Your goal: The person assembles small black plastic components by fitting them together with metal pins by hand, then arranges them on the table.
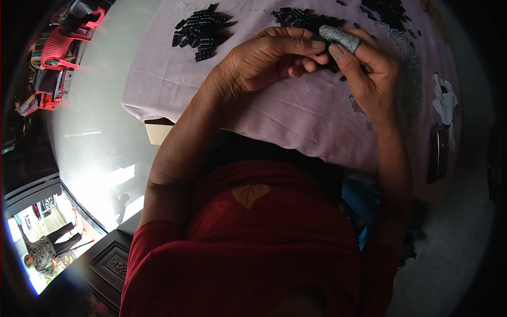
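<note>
My left hand [266, 55] and my right hand [369, 63] meet above the far part of the table, thumb tips almost touching. Both are closed in a pinch; whatever sits between the fingertips is too small and hidden to make out. A grey speckled finger sleeve [340, 38] covers my right index finger. Just behind and beneath the hands lies a pile of small black cylindrical pieces [298, 18]. Another heap of black pieces [200, 31] is to the left of my left hand. Small silvery metal bits [409, 74] are scattered to the right of my right hand.
A pink cloth [296, 119] covers the table. More black pieces [388, 13] lie at the far right. A white glove-like cloth [444, 98] and a dark phone-like object [437, 153] are by the right edge. Red plastic chairs [57, 47] stand far left; a person [45, 253] is at the doorway.
</note>
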{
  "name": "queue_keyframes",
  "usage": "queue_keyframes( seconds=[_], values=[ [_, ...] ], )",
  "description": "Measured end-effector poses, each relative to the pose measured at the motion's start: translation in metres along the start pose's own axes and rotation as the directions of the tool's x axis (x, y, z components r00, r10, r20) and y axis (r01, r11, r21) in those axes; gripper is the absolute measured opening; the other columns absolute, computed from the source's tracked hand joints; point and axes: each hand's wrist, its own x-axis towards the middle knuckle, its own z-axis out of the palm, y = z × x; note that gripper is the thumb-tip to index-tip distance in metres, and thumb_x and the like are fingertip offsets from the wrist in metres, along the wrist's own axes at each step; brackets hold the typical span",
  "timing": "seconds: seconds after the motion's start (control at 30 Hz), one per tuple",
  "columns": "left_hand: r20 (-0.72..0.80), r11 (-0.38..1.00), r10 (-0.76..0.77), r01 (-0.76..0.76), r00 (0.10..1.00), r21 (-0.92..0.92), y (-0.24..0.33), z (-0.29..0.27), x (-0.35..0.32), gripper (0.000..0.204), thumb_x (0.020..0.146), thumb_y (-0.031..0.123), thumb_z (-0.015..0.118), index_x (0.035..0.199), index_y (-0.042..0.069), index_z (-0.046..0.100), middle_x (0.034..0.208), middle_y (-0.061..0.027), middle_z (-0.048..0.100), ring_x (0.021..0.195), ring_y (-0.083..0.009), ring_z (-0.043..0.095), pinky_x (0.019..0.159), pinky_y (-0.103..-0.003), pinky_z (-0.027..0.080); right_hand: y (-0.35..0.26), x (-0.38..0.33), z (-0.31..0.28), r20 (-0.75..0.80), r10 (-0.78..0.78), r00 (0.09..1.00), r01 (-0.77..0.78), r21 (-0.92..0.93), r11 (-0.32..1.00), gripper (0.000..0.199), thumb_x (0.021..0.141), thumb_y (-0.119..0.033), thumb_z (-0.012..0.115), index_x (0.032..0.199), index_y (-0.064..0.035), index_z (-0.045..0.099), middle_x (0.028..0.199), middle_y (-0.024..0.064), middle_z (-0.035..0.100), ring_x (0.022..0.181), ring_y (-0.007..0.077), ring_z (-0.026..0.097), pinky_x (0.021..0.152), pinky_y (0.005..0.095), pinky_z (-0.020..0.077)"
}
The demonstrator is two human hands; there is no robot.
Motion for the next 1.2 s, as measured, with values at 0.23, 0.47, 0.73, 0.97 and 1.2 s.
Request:
queue_keyframes(
  seconds=[0.23, 0.47, 0.73, 0.97, 1.2],
  values=[
    [0.038, 0.999, -0.02, 0.019, 0.999, 0.032, 0.0, 0.002, -0.001, 0.016, 0.096, 0.019, 0.07, 0.104, 0.006, 0.067, 0.094, -0.0048, 0.073, 0.077, -0.0051, 0.067, 0.062, -0.015, 0.049, -0.002, 0.001, -0.003, 0.046, 0.007, 0.999, -0.012, 0.1, 0.995, 0.014, 0.094, -0.004, 0.067, 0.104, 0.0031, 0.073, 0.102, 0.0112, 0.071, 0.083, 0.0127, 0.069, 0.071, 0.0231, 0.0565],
    [0.025, 0.999, -0.027, 0.028, 0.999, -0.038, -0.001, -0.001, 0.001, 0.017, 0.095, 0.017, 0.07, 0.106, 0.005, 0.067, 0.093, -0.0055, 0.073, 0.078, -0.0075, 0.069, 0.065, -0.017, 0.052, -0.006, -0.001, -0.001, 0.04, 0.039, 0.998, -0.04, 0.03, 0.999, 0.018, 0.092, -0.007, 0.071, 0.108, 0.0018, 0.073, 0.104, 0.0103, 0.071, 0.085, 0.013, 0.07, 0.072, 0.0236, 0.0572],
    [-0.03, 0.996, -0.004, 0.001, 1.0, -0.087, -0.004, -0.001, 0.004, 0.014, 0.094, 0.015, 0.071, 0.104, 0.006, 0.071, 0.097, -0.0059, 0.075, 0.085, -0.0094, 0.071, 0.072, -0.02, 0.055, -0.01, 0.004, 0.008, -0.004, -0.211, 0.978, 0.193, -0.38, 0.904, 0.038, 0.075, -0.019, 0.088, 0.106, -0.0027, 0.073, 0.101, 0.0074, 0.071, 0.087, 0.0213, 0.07, 0.073, 0.0323, 0.0579],
    [-0.039, 1.0, -0.006, 0.007, 0.999, 0.028, -0.005, -0.002, 0.004, 0.025, 0.095, 0.02, 0.07, 0.114, 0.004, 0.069, 0.104, -0.0077, 0.074, 0.094, -0.0113, 0.068, 0.079, -0.023, 0.055, -0.006, 0.002, 0.009, 0.007, -0.239, 0.971, 0.216, -0.455, 0.864, 0.037, 0.073, -0.015, 0.087, 0.105, -0.0028, 0.073, 0.098, 0.008, 0.071, 0.087, 0.0222, 0.07, 0.074, 0.0332, 0.0585],
    [0.034, 0.999, 0.026, -0.025, 0.999, -0.047, -0.006, 0.0, 0.001, 0.018, 0.096, 0.016, 0.069, 0.107, 0.003, 0.073, 0.099, -0.0062, 0.074, 0.088, -0.0119, 0.07, 0.078, -0.023, 0.058, -0.008, 0.003, 0.004, -0.037, -0.242, 0.97, 0.205, -0.419, 0.885, 0.035, 0.073, -0.014, 0.086, 0.104, -0.0027, 0.074, 0.098, 0.0085, 0.071, 0.087, 0.0227, 0.07, 0.074, 0.0326, 0.0585]
  ],
)
